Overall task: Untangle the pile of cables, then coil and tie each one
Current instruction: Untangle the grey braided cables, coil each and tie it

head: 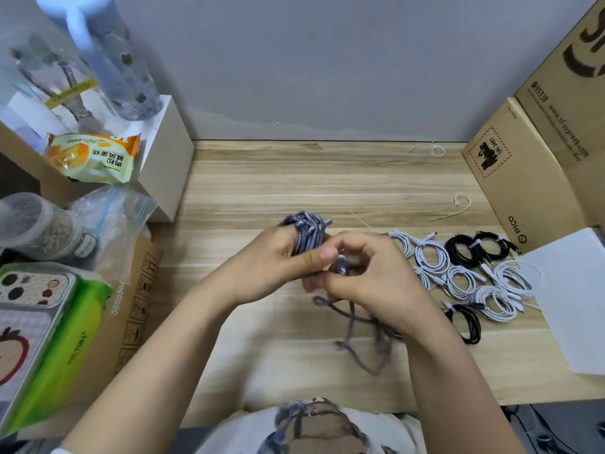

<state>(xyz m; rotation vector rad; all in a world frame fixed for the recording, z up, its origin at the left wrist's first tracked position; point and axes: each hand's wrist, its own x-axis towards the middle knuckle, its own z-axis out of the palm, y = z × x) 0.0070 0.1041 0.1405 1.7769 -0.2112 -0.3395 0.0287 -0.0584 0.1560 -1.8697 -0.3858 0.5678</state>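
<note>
My left hand (278, 263) grips a partly wound coil of grey braided cable (306, 232) above the middle of the wooden table (262, 185). My right hand (366, 273) pinches the same cable just right of the coil, fingers curled round it. The loose tail of the grey cable (357, 335) hangs below my hands and is blurred. To the right lie several coiled and tied white cables (465, 280) and three coiled black cables (471, 250).
Two white ties (458, 204) lie at the back right near cardboard boxes (523, 178). A white sheet (576, 296) sits at the right edge. At the left stand a white box (170, 158), bags, a bottle (108, 54) and a green pack (62, 342).
</note>
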